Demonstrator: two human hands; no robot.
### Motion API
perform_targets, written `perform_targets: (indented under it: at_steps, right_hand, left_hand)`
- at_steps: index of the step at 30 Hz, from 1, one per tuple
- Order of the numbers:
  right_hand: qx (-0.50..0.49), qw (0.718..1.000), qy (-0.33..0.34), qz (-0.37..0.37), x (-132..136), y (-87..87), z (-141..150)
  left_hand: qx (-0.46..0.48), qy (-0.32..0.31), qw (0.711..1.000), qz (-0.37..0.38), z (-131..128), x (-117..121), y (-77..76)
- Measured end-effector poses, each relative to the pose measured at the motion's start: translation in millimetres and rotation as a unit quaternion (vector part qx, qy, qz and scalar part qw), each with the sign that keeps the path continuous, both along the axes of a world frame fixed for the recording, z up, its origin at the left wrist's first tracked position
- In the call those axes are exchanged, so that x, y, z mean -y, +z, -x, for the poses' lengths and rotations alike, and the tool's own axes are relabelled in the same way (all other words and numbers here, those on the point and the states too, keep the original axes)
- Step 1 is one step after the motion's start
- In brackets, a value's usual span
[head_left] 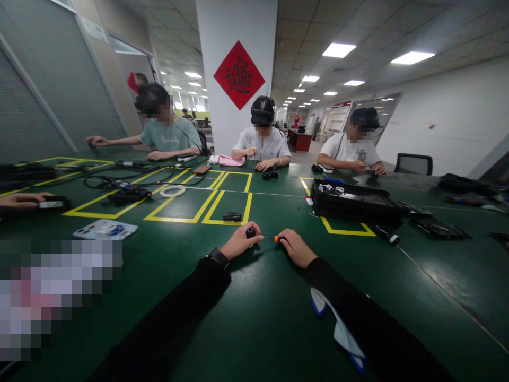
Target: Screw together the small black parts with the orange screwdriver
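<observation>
1. Orange-collared tool (pixel 276 239), centre of the frame: the right hand (pixel 297 249) has its fingers closed over the handle end, hiding most of it. Thin shaft points left.
2. Left hand (pixel 238 243), just left of centre: fingers curled around a black round piece (pixel 250 233), thumb and fingertip meeting near the shaft's far end. Cannot tell whether the tip touches anything; too small and partly covered.
3. Technique, my judgement: keep shaft and workpiece in one line, pinch close to the tip, and roll the handle with fingertips rather than the wrist. Light pressure; a slip would run toward the left thumb. Resting both wrists on the green table (pixel 258 329) should damp tremor.
4. Just beyond the left hand, a black cylinder (pixel 232 217) lies on its side within yellow tape (pixel 248 204).
5. Right of centre: stacked black trays (pixel 353 204); a black-and-white tool (pixel 387 235) lies just below them. Lower right: blue-and-white item (pixel 345 334), partly under the right sleeve.
6. Left of frame: phone (pixel 105 229); farther up, white cable coil (pixel 173 191).
7. Top half: three seated co-workers across the table, hands on or near it.
</observation>
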State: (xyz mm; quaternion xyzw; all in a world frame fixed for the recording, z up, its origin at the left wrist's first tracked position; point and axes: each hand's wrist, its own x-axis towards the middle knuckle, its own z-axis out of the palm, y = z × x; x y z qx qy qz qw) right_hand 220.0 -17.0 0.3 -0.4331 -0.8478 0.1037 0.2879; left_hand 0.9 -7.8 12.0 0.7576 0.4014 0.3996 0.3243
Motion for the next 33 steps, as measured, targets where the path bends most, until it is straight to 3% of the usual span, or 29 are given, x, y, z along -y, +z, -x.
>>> perform_targets:
  at_steps: [8,26,33]
  right_hand:
    - [0.015,1.0,-0.019,-0.001,0.1,-2.7,1.6]
    - [-0.059,0.998,0.026,-0.004,-3.1,-1.6,-3.3]
    - [-0.068,0.997,0.001,0.023,-0.5,-0.8,-2.6]
  left_hand:
    - [0.003,-0.01,1.0,0.009,-0.8,-0.6,-1.4]
    - [0.011,-0.004,1.0,0.006,-1.2,-1.2,-2.0]
    - [0.001,-0.003,1.0,0.005,-1.1,0.9,0.3]
